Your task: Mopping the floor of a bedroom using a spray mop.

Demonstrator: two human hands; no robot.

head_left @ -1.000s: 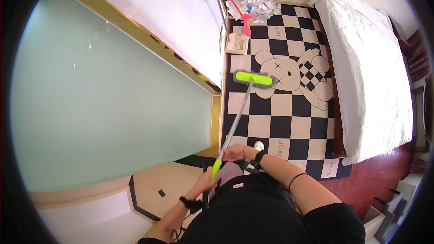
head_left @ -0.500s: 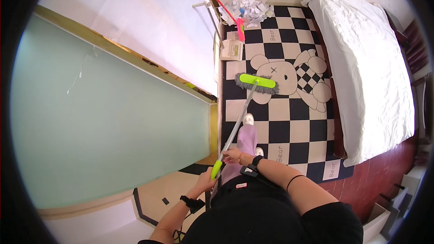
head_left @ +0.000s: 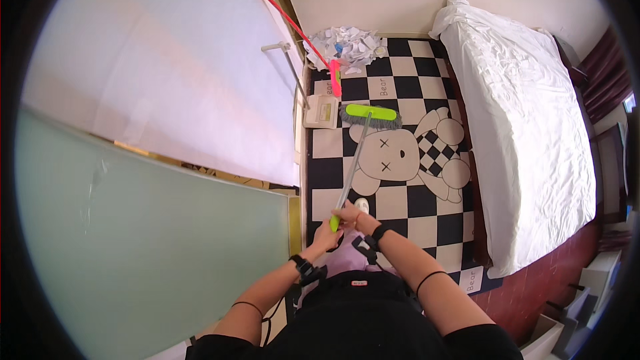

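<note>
I hold a broom (head_left: pixel 355 153) with a grey shaft and a lime-green head (head_left: pixel 371 113) that rests on the black-and-white checkered rug (head_left: pixel 413 210) with a cartoon rabbit on it. My left hand (head_left: pixel 327 235) grips the green end of the shaft. Just above it, my right hand (head_left: pixel 347 215) is wrapped around the shaft. A heap of crumpled white paper (head_left: pixel 348 45) lies beyond the broom head, at the rug's far edge.
A red-handled mop (head_left: pixel 300 30) leans by the paper heap. A white dustpan (head_left: pixel 321 112) with a grey handle sits left of the broom head. A bed with white sheets (head_left: pixel 527 133) runs along the right. A pale wall and green panel (head_left: pixel 140 227) stand at left.
I have stepped forward along the rug, and the broom head has pushed farther up, toward the paper heap. Both hands keep their hold on the shaft.
</note>
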